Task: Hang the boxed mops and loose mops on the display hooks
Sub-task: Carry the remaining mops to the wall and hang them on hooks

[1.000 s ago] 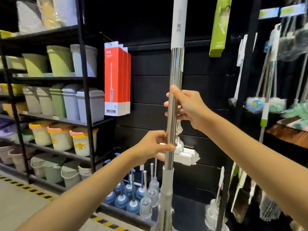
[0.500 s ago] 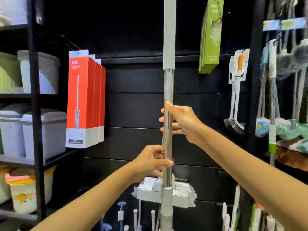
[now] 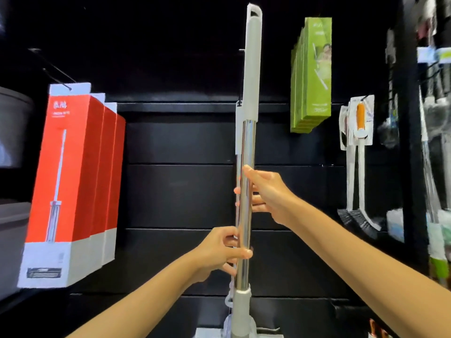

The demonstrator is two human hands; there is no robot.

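Two hands (image 3: 244,225) gripping one loose mop (image 3: 245,191), three red boxes (image 3: 73,181)

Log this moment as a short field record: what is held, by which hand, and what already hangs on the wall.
held item: loose mop, upright, hanging slot at its top
left hand: gripping the steel pole, lower down
right hand: gripping the pole, higher up
hook for it: a small one shows beside the grey grip; slot not visibly on it
left of mop: red boxed mops, hung
right of mop: green boxes, hung
far right: brushes, hung
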